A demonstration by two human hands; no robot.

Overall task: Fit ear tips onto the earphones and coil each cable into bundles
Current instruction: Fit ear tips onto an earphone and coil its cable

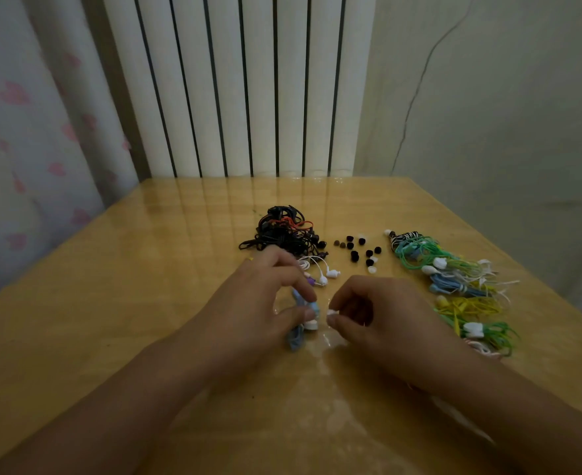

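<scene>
My left hand [265, 303] pinches a light blue earphone [312, 308] between thumb and forefinger, and its blue cable [295, 339] hangs down under the hand. My right hand [375, 310] pinches a small white ear tip [331, 313] a little to the right of the earbud, not touching it. A white earphone pair [325, 274] lies just beyond my hands. Several loose black and white ear tips [360, 252] are scattered on the wooden table [111, 303].
A tangle of black earphones [282, 233] lies at the back centre. A row of coiled green, blue, yellow and white bundles [454, 286] runs along the right side. A radiator stands behind the table, a curtain at left.
</scene>
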